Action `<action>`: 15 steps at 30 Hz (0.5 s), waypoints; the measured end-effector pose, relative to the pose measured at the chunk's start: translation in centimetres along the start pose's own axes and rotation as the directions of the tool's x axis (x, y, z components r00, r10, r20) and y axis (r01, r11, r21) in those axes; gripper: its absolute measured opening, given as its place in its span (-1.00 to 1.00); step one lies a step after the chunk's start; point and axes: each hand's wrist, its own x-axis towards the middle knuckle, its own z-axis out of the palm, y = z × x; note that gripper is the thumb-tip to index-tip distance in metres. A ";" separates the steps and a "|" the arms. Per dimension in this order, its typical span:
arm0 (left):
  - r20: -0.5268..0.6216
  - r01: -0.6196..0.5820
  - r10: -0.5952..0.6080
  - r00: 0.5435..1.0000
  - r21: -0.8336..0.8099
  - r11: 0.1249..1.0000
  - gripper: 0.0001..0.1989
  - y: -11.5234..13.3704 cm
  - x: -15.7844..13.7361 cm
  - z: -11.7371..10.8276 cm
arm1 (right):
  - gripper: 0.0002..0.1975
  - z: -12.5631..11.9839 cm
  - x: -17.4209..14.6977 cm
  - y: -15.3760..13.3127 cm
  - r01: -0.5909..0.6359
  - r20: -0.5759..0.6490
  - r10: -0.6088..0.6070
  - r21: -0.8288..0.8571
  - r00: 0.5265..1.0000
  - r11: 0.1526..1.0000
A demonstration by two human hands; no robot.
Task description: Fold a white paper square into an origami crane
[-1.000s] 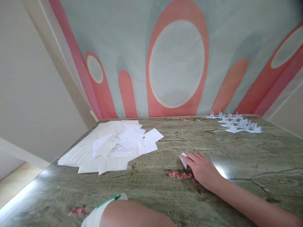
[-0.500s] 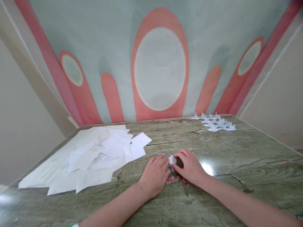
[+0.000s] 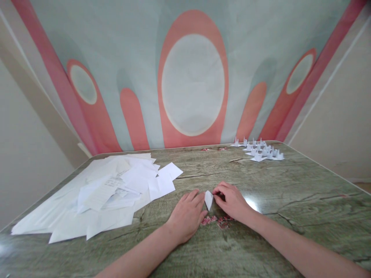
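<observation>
a wood-patterned surface [image 3: 232,255], seen from the wearer's own viewpoint, with two bare forearms [image 3: 145,251] reaching in from the bottom edge. between the two hands, near the middle of the surface, is a small folded piece of white paper [image 3: 208,200], shaped like a narrow kite with its longer point toward the wearer.

the left hand [image 3: 187,217] is open, palm down, its fingers stretched forward and lying close together. their tips are at the left edge of the folded paper, touching it or just beside it. the right hand [image 3: 231,199] is on the other side, fingers curled, with the index finger and thumb drawn in at the paper's right edge; whether they are gripping it, i cannot tell.

just below the folded paper, a cluster of pink blossoms [image 3: 209,220] is printed on the surface. a white patch of glare [image 3: 252,203] shines beyond the right forearm.

to the left, a wide, untidy pile of white sheets [image 3: 107,216] overlaps in layers, one of the upper ones bearing lines of writing too small to read. at the far right, near the back edge, a group of small white folded paper figures [image 3: 257,156] stands in close rows, with points sticking upward. behind everything rises a pale grey-green backdrop [image 3: 101,27] with coral arches and ovals.
</observation>
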 end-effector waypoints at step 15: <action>0.003 -0.055 0.055 0.999 0.020 0.998 -0.68 0.0 0.4 -0.7 | -0.88 0.3 0.2 0.2 -0.039 -0.014 0.041 0.128 0.999 0.991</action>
